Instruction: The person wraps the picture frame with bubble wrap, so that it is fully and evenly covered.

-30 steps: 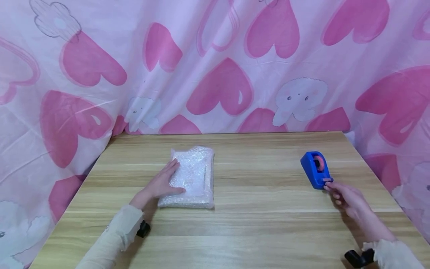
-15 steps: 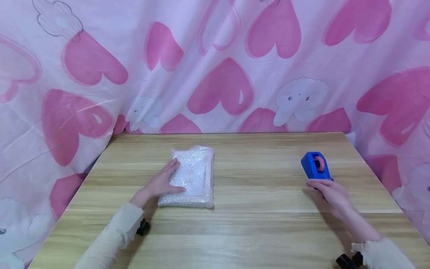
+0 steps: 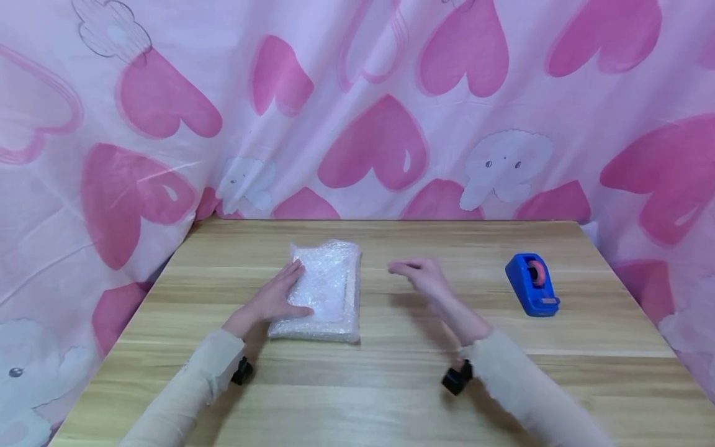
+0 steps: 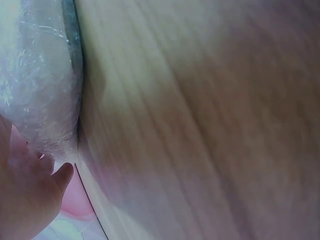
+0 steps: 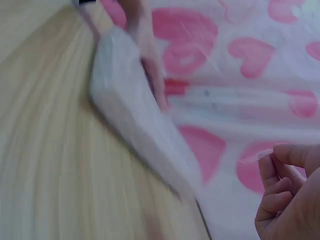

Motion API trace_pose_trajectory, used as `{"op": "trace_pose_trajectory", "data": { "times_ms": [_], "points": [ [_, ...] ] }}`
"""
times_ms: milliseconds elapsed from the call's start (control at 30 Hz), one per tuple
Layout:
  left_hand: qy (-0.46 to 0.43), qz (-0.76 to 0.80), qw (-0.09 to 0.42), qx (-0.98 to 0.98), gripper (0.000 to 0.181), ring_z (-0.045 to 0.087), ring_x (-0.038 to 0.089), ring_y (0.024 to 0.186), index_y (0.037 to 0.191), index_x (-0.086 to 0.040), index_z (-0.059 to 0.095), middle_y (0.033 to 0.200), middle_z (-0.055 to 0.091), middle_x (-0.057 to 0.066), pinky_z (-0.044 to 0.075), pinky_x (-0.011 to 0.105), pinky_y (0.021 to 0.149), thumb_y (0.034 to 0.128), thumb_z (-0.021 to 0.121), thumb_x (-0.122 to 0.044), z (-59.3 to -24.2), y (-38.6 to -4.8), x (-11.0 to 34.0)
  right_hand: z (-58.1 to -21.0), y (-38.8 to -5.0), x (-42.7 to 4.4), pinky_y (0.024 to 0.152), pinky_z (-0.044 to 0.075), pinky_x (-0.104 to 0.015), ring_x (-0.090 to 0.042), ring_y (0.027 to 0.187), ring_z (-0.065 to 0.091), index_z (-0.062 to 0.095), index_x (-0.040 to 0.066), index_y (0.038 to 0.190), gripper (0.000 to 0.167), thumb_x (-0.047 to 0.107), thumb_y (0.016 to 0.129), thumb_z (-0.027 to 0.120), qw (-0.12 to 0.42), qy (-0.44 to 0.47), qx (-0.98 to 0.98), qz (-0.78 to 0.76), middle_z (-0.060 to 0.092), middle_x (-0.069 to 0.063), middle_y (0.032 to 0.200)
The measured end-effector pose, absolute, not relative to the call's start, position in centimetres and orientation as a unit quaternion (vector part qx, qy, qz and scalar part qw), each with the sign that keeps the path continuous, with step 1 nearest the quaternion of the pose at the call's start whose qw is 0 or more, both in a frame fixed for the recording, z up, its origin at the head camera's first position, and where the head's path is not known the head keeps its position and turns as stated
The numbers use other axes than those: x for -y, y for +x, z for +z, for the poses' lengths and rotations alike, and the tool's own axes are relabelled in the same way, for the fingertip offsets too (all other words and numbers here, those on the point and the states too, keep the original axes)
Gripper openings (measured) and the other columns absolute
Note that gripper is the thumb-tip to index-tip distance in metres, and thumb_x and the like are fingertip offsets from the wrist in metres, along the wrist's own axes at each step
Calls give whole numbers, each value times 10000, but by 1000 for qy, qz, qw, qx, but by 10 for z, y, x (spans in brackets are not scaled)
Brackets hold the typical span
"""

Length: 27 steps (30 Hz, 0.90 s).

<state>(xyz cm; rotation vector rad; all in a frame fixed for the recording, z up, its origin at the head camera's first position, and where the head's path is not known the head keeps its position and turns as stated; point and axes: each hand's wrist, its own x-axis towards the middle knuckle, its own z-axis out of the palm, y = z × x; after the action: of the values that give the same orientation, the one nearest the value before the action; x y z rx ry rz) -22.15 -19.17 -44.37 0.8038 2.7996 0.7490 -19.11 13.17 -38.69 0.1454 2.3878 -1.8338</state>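
Note:
A flat package in bubble wrap (image 3: 331,288) lies left of the middle of the table. My left hand (image 3: 274,302) rests on its left side with fingers spread and thumb out. The right hand (image 3: 426,279) is above the table, to the right of the package and apart from it. In the right wrist view, that hand (image 5: 287,195) pinches a small strip of clear tape (image 5: 256,157) between thumb and forefinger, the other fingers curled. The strip is too faint to make out in the head view. A blue tape dispenser (image 3: 527,288) with a pink-cored roll stands at the right.
The wood-grain table (image 3: 391,385) ends at the back against a pink curtain (image 3: 368,74) with hearts, which also hangs at both sides. Each wrist carries a small black camera, such as the right one (image 3: 457,377).
My right hand has left the tape dispenser and moved left toward the package, with a strip of tape in its fingers. The left hand has stayed on the package.

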Motion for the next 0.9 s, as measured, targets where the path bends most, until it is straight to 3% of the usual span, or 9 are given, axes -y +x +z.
{"op": "trace_pose_trajectory", "data": {
  "times_ms": [100,200,333,433,533,633,767,900],
  "points": [
    [265,248,67,-929,1027,61,319,1376,1411,22,226,1502,99,160,133,476,1098,680,717,-505,-444,-222,191,-394,-197,-91,1003,357,-410,-191,1071,553,686,34,1014,271,203,804,669,82,29,-764,-639,665,-81,1057],
    [264,250,67,-929,1026,62,318,1376,1413,18,227,1503,101,158,136,479,1096,679,719,-504,-445,-222,190,-399,-201,-58,1012,349,-426,-203,1094,542,700,50,985,236,181,789,684,107,29,-745,-658,677,-57,1025],
    [259,259,67,-928,1023,58,318,1376,1413,11,236,1503,104,154,137,485,1095,672,727,-496,-445,-223,190,-403,-205,-25,932,397,-400,-197,1019,522,703,66,989,237,185,784,692,146,42,-723,-674,670,-21,1038],
    [257,263,66,-928,1020,56,322,1376,1411,8,247,1504,103,152,141,496,1091,669,730,-497,-445,-223,191,-405,-207,-10,738,429,-294,-145,843,496,703,78,995,248,201,780,697,166,52,-717,-676,668,-8,1019],
    [258,262,67,-928,1017,53,323,1376,1412,3,249,1506,97,146,146,511,1085,672,722,-509,-446,-223,191,-410,-208,1,536,342,-168,-58,645,436,702,77,997,247,202,785,691,174,55,-713,-677,684,19,919],
    [257,264,68,-927,1022,49,317,1377,1414,-1,244,1508,92,139,149,519,1080,670,722,-513,-446,-222,191,-416,-209,8,424,248,-142,-31,512,353,696,51,998,253,166,773,694,172,55,-705,-685,663,56,761],
    [256,269,69,-926,1028,43,299,1380,1415,1,239,1508,91,131,147,509,1084,667,725,-510,-445,-221,192,-424,-211,14,411,267,-142,-21,482,349,692,1,967,241,115,755,703,153,48,-709,-687,635,70,677],
    [255,272,68,-925,1025,45,295,1381,1413,3,243,1508,97,131,149,506,1085,669,720,-516,-444,-221,192,-428,-215,16,501,371,-139,-40,606,477,688,-33,929,208,78,754,701,128,34,-723,-678,693,-61,825]
  ]
}}
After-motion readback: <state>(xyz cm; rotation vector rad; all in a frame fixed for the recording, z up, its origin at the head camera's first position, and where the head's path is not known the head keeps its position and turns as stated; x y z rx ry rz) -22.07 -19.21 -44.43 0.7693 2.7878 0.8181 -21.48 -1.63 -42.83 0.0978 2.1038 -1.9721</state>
